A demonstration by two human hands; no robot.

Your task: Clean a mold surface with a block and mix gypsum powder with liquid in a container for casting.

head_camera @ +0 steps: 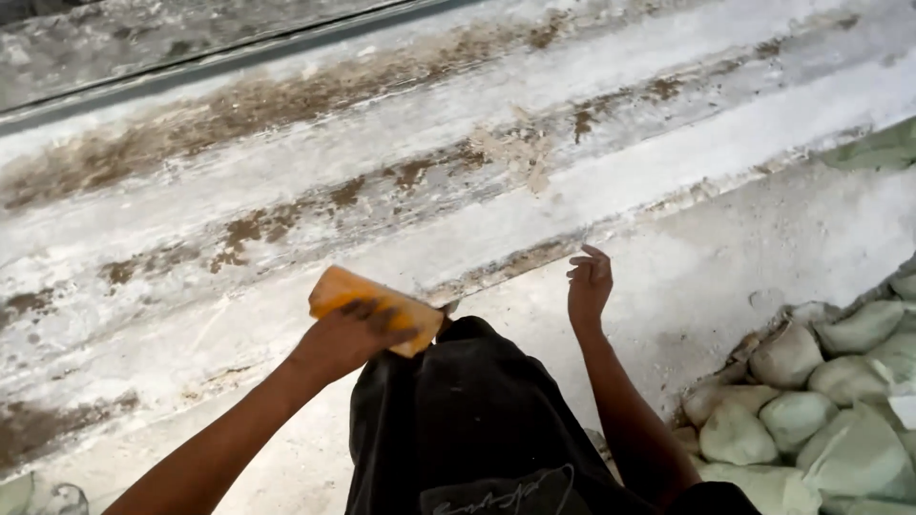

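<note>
My left hand [348,334] grips an orange-yellow block, like a sanding sponge [367,298], and presses it against the lower edge of a long white moulded surface [458,191] with ridges and brown bare patches. My right hand [589,284] hovers just to the right, fingers apart and curled, holding nothing, close to the same lower edge. My knee in black trousers [477,410] sits between the two arms.
A pile of pale green-white filled bags [821,410] lies at the lower right. Dusty white floor [744,257] runs beside the moulded surface. A dark strip [239,57] borders the top of the surface. More pale bags show at the far right [878,148].
</note>
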